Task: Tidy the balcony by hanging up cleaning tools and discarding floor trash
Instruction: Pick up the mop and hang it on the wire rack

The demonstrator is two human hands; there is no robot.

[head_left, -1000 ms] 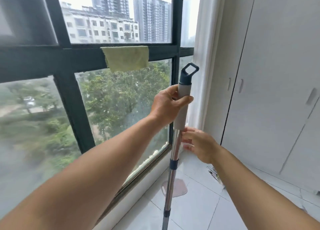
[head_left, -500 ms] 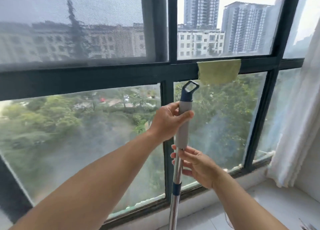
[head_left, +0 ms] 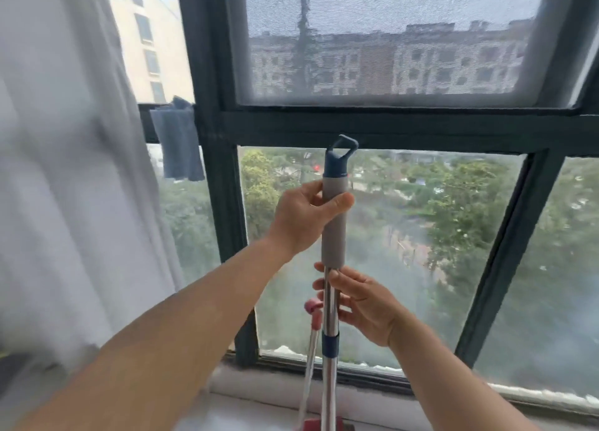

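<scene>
The left hand (head_left: 306, 215) is gripping the grey sleeve of the mop handle (head_left: 334, 226), fingers curled round it just below the blue hanging loop (head_left: 341, 153). The right hand (head_left: 359, 304) is holding the steel pole lower down, fingers wrapped round it. The handle is standing upright before the dark window frame (head_left: 389, 129). A blue cloth (head_left: 178, 142) is hanging over the frame's rail at left, beside a white curtain (head_left: 64, 171). A second, pink-capped handle (head_left: 312, 314) is standing just behind the pole.

Dark-framed window (head_left: 324, 129) straight ahead, mesh screen (head_left: 389, 41) up top, white curtain (head_left: 71, 171) hanging left, green trees (head_left: 453, 210) and apartment blocks (head_left: 421, 64) outside, soft daylight
</scene>
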